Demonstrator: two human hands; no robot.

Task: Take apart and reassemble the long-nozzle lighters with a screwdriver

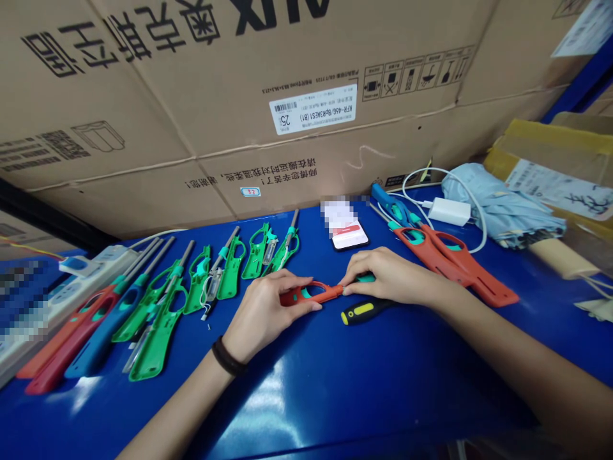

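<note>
An orange long-neck lighter (328,294) lies between my hands just above the blue table. My left hand (263,306) is closed round its handle end, which the palm and fingers partly hide. With thumb and fingers pinched together, my right hand (387,275) grips the narrow front end, where a teal piece (366,278) shows behind the fingers. Below my right hand lies a screwdriver (361,312) with a black and yellow handle, its far end hidden under that hand. Whether the lighter's two shell halves are joined, I cannot tell.
Opened green lighters (158,345) with loose inner parts lie left, beside whole red and blue lighters (103,335) and a power strip (57,300). A phone (347,230) lies ahead. Orange lighters (460,265), a white charger (449,211) and a folded umbrella (498,204) are right. A cardboard box (167,140) stands behind.
</note>
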